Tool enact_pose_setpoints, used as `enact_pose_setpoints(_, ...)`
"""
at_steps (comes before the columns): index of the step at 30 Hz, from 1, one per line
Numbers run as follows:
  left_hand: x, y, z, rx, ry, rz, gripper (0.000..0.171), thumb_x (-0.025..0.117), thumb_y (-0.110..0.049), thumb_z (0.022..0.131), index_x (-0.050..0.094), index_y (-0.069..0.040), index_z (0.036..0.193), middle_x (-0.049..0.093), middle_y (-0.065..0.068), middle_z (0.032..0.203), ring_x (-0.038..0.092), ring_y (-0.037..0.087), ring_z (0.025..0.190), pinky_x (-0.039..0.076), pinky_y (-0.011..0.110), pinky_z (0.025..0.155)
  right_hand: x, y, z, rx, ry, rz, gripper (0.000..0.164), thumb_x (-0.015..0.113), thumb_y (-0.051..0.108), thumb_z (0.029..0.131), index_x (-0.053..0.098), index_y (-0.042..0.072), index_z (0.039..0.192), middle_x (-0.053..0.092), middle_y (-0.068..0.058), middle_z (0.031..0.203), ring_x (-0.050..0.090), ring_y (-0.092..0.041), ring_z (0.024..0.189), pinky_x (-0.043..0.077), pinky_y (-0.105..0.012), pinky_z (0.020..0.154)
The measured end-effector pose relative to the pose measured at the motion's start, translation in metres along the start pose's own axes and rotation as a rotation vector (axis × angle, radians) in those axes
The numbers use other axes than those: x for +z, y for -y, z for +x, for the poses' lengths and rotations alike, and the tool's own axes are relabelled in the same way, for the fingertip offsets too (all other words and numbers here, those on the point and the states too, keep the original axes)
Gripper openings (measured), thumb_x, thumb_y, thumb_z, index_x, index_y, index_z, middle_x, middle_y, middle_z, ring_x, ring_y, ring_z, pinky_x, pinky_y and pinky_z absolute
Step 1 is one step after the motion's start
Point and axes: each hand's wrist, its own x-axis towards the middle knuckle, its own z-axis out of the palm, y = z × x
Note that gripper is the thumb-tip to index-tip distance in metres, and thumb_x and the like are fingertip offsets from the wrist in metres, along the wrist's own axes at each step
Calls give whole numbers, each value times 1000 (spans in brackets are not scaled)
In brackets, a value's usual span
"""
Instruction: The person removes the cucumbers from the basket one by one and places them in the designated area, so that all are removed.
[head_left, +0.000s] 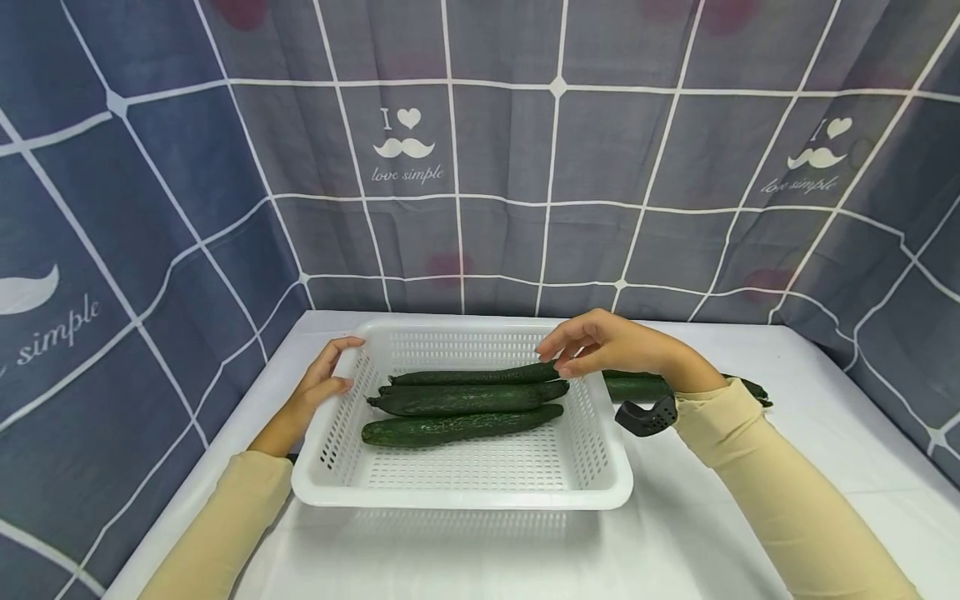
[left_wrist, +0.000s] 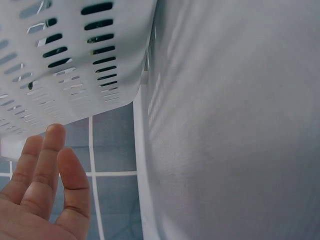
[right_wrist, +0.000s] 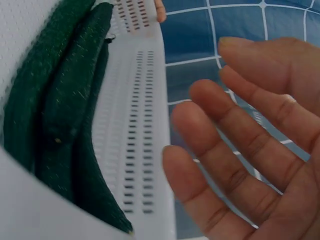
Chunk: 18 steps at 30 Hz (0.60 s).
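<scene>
A white perforated plastic basket [head_left: 465, 498] stands on the table, with several dark green cucumbers [head_left: 468, 399] lying lengthwise inside. My left hand [head_left: 317, 390] rests at the basket's left rim, its fingers fairly straight in the left wrist view. Over the right back part of the basket hovers my right hand [head_left: 611, 343], fingers loosely bent and nothing between them. In the right wrist view, that hand [right_wrist: 250, 135] is beside the basket wall, with the cucumbers [right_wrist: 75, 95] beyond it. The right hand hides the far end of the rearmost cucumber in the head view.
More cucumber [head_left: 637, 388] lies on the table right of the basket, partly behind the right wrist. A white cloth [head_left: 720, 517] covers the table. Grey-blue checked curtains [head_left: 510, 242] enclose the back and sides. A black strap device [head_left: 647, 417] sits at the right wrist.
</scene>
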Motion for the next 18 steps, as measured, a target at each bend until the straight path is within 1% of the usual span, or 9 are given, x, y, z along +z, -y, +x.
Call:
enact_pose_setpoints(4,0,0,-1,9,6,3,60,41,5,97,47,-19,152,51,8,139,57,17,117,57,31,87,7,-2,11,10,-12,31,36,76,-1,95,70,-10,130,73,-20,129,73,-19,109,61,-36,91)
enact_pose_setpoints(11,1,-2,0,-4,3,3,60,42,4,97,47,-20,151,51,8,139,57,17,117,57,31,85,15,-2,30,14,-34,22,32,75,0,96,72,-8,127,75,-16,127,70,-40,116,59,-35,94)
enact_pose_setpoints(14,1,-3,-1,-10,1,9,59,42,4,97,47,-18,152,50,10,140,57,19,117,57,32,86,17,-1,39,16,-38,9,31,76,1,96,73,-7,127,75,-14,126,70,-41,117,58,-35,95)
enact_pose_setpoints(18,1,-4,-1,-27,-6,24,58,42,3,98,46,-17,152,48,14,141,56,20,118,57,34,86,20,1,50,11,-29,13,31,76,0,96,74,-7,126,75,-17,125,70,-42,116,59,-37,95)
